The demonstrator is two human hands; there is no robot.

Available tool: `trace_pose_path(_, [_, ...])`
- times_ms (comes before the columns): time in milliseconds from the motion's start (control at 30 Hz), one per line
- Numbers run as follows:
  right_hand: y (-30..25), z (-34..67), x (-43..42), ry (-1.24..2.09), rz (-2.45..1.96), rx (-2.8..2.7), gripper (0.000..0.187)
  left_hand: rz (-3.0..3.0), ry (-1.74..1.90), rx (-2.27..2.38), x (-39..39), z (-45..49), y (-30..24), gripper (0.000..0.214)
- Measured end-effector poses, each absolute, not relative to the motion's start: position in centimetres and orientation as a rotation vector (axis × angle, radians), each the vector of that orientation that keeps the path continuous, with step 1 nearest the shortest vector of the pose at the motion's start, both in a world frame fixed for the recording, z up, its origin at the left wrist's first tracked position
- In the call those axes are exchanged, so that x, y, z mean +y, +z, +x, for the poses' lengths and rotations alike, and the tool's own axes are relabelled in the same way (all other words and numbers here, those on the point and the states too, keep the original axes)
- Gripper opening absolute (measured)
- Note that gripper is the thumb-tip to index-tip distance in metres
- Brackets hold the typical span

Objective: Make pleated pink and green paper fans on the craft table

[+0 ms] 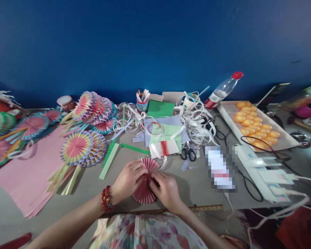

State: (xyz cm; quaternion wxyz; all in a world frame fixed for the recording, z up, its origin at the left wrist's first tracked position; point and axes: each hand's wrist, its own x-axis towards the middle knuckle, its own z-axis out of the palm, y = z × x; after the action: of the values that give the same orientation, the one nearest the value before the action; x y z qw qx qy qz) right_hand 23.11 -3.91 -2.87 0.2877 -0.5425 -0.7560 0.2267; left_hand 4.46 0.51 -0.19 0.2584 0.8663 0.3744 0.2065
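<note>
- The pink pleated paper fan [143, 193] lies on the table [194, 188] right in front of me, between my hands.
- My left hand [128, 180], with the red bead bracelet [106, 198] at the wrist, is curled shut on the fan's left side at the middle.
- My right hand [167, 190] pinches the middle from the right, fingers closed on the folds.
- The pleating looks done: folds spread above and below my fingers. The two halves are not yet a full round, and I see no stick on it.
- Finished striped fans [81, 147] with sticks lie to the left, on and beside a stack of pink paper [28, 173].
- Green strips [109, 160] and scissors [188, 154] lie just beyond the fan, with a tape roll [154, 128] and a tangle of white strips [197, 121] behind.
- A ruler [171, 210] lies along the near edge, below my wrists.
- To the right a power strip [259, 169] and its cables crowd the table, well apart from the fan.
</note>
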Motion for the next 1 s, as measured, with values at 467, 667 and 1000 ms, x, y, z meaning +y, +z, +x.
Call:
trace_pose_path(467, [-3.0, 23.2, -3.9, 0.626, -1.428, -2.01, 0.013, 2.43, 0.409, 1.056, 0.6, 4.3, 1.0, 0.016])
trace_pose_path(667, [-2.9, 23.1, -3.9, 0.583, -1.442, -2.014, 0.014, 2.447, 0.414, 1.037, 0.7, 4.4, 0.6, 0.015])
trace_pose_path(1000, [-2.9, 23.2, -3.9, 0.646, -1.419, -1.95, 0.014, 2.368, 0.471, 1.143, 0.4, 4.3, 0.8, 0.008])
